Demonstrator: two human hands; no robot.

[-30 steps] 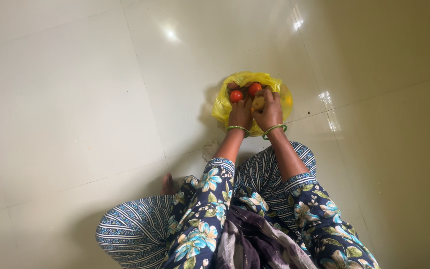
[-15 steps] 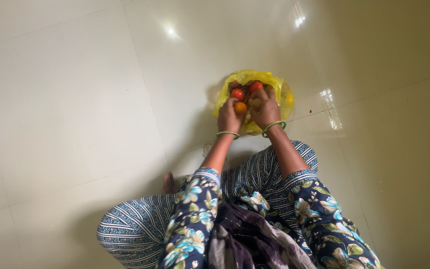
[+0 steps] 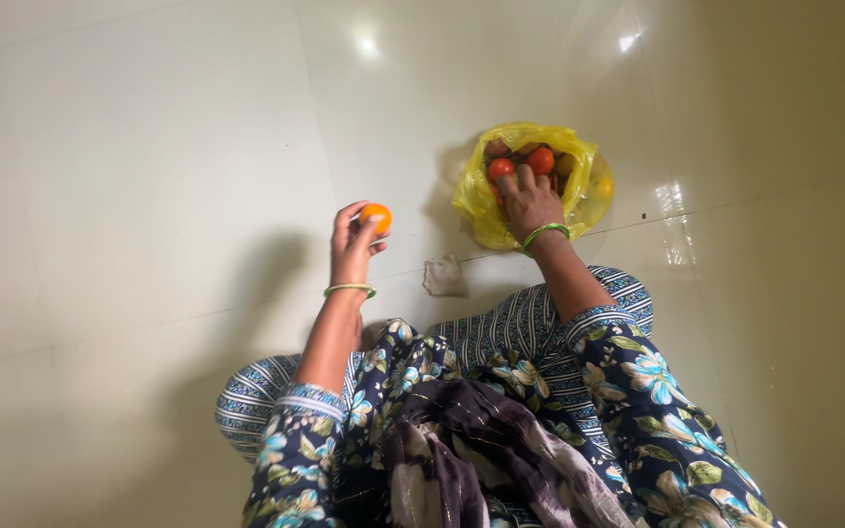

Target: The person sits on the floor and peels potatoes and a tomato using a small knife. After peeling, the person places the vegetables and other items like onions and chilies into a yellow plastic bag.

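Since half a second ago our left hand has left the bag and swung out left over the bare floor; right hand has stayed in the bag.

Head view, the only one:
- Left hand pinches an orange tomato at the fingertips, held up off the floor, well apart from the bag, which lies to its right.
- Tomato is round, so no long axis to speak of.
- Right hand is the nearer one to the bag: fingers down inside its open mouth, curled over the contents. We can't tell if it grips anything.
- Bag is yellow plastic, on the floor, mouth open upward. Inside: two red tomatoes just above the right fingertips, brownish pieces along the far rim, something orange showing through the right wall.
- A small scrap lies on the floor between hands and knees.
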